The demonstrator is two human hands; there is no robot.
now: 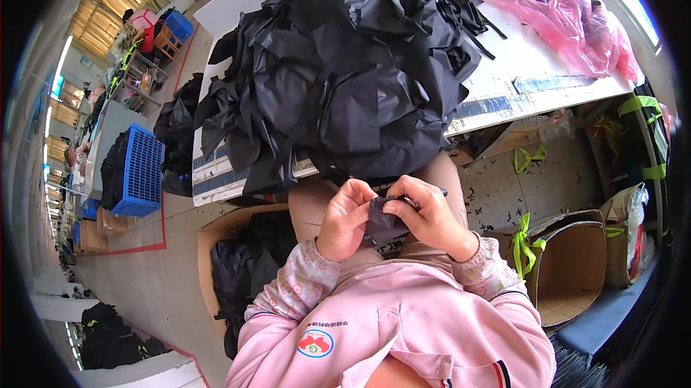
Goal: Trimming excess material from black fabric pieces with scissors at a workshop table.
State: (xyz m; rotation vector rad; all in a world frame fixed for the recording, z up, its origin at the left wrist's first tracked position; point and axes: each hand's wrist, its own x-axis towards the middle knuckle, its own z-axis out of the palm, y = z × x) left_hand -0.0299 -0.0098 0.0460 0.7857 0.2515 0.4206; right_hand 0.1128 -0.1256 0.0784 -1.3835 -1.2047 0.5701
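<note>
Above my lap, both hands hold a small piece of black fabric point(384, 224). My left hand point(347, 219) pinches its left edge between thumb and fingertips. My right hand point(430, 217) grips the upper right part, thumb pressed on top and fingers curled behind. A short dark tip juts out by the right knuckles; what it belongs to is hidden. Just beyond my hands, a large heap of black fabric pieces point(345, 93) covers much of the white table point(518, 104), with some pieces hanging over its near edge.
Left of my legs stands a cardboard box point(209, 244) holding black fabric. Another cardboard box point(572, 273) stands open on the right, near a yellow-green tie point(524, 247). Pink plastic sheeting point(547, 14) lies on the table's far right. A blue crate point(140, 172) is farther left.
</note>
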